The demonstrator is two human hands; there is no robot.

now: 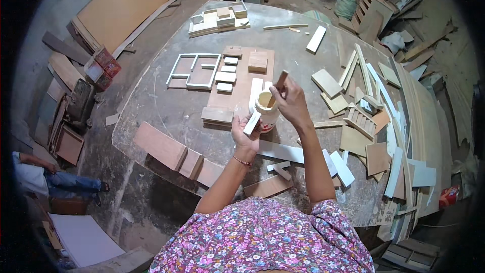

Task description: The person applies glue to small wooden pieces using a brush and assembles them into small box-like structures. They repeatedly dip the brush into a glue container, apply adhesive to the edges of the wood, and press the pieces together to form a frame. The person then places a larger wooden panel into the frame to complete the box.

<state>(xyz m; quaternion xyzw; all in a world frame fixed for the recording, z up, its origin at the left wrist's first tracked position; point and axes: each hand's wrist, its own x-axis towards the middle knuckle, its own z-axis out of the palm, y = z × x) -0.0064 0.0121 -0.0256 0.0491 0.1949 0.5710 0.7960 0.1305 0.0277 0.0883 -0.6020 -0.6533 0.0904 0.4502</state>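
My left hand (244,135) is closed around a small white wooden block (252,123), held tilted beside a white plastic jar (269,120). Inside the jar's mouth is a thick cream-coloured paste that looks like glue. My right hand (291,102) pinches a flat brown wooden stick (281,79), whose lower end reaches into the jar. Just beyond lies a plywood board (237,100) bearing several small white-topped blocks (225,77) and a wooden box-like block (257,61). Left of these sits a white-edged frame with compartments (194,70).
Wood offcuts (353,121) crowd the table's right side. White-edged wooden assemblies (220,20) stand at the far edge. Brown wooden blocks (161,144) line the near left edge. A person (55,179) is at the lower left, beside the table. Large boards (129,7) lean against the wall.
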